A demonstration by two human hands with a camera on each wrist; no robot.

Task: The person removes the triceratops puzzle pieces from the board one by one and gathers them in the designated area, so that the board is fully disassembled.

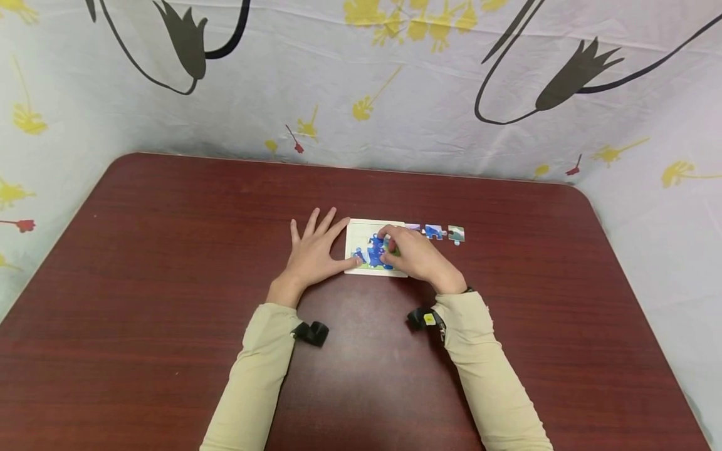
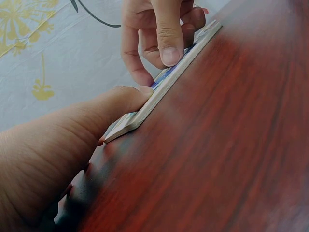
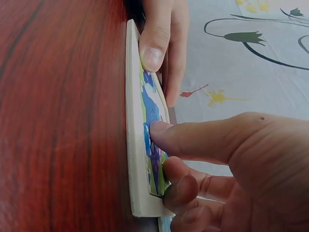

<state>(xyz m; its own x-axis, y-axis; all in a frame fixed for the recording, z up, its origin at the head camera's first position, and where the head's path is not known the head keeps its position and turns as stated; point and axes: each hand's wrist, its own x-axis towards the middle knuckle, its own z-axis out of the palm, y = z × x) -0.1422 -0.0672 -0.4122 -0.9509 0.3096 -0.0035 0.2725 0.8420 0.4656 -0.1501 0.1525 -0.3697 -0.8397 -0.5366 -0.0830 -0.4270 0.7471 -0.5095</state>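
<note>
A shallow white-framed puzzle tray (image 1: pixel 375 274) lies on the table, partly filled with blue, purple and green pieces. My left hand (image 1: pixel 313 254) lies with fingers spread on the table at the tray's left side, its thumb (image 2: pixel 133 98) resting over the tray's lower left corner. Over the right half of the tray, my right hand (image 1: pixel 418 254) has its thumb (image 3: pixel 166 135) and index finger bent around a blue puzzle piece (image 1: pixel 375 249) by its edges. Its other fingers are curled, and the hand hides the tray's right part.
Loose puzzle pieces stand in a row right of the tray: a blue piece (image 1: pixel 433 232), a green-grey piece (image 1: pixel 456 234) and one partly behind the right hand. The reddish-brown table (image 1: pixel 169 263) meets a patterned cloth (image 1: pixel 406 138) at its back edge.
</note>
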